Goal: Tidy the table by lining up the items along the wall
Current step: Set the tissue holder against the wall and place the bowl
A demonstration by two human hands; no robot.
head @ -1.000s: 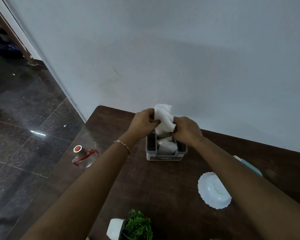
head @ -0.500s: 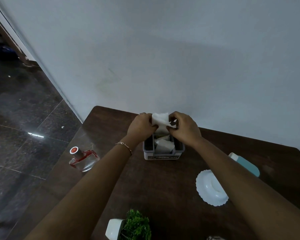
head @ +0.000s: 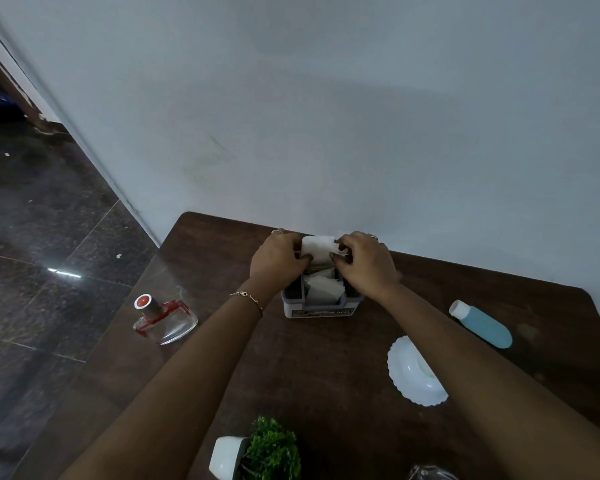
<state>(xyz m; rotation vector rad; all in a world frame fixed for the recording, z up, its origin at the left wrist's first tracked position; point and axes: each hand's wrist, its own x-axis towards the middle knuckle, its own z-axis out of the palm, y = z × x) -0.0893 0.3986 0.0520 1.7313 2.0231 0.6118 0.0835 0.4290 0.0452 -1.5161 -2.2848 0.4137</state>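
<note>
Both hands up at the far edge of the tabletop [head: 326, 375], close to the wall [head: 326, 116]. Left hand [head: 278, 259] and right hand [head: 368, 261] pinched on opposite ends of a folded white napkin [head: 318, 249], fingers closed on it, holding it just above the grey holder [head: 321, 301]. Napkin's long side running left to right, parallel to the wall; holder directly beneath and slightly nearer, more napkins already standing in its middle slot. Holder near the wall but whether touching, cannot tell. Likely step: pressing the napkin straight down into the slot, both hands equally near. Still out of line, well away from the wall: perfume bottle [head: 163, 318] near the left edge, blue bottle [head: 482, 323] lying on its side at right, white dish [head: 414, 374], potted plant [head: 257, 452] at the near edge
</note>
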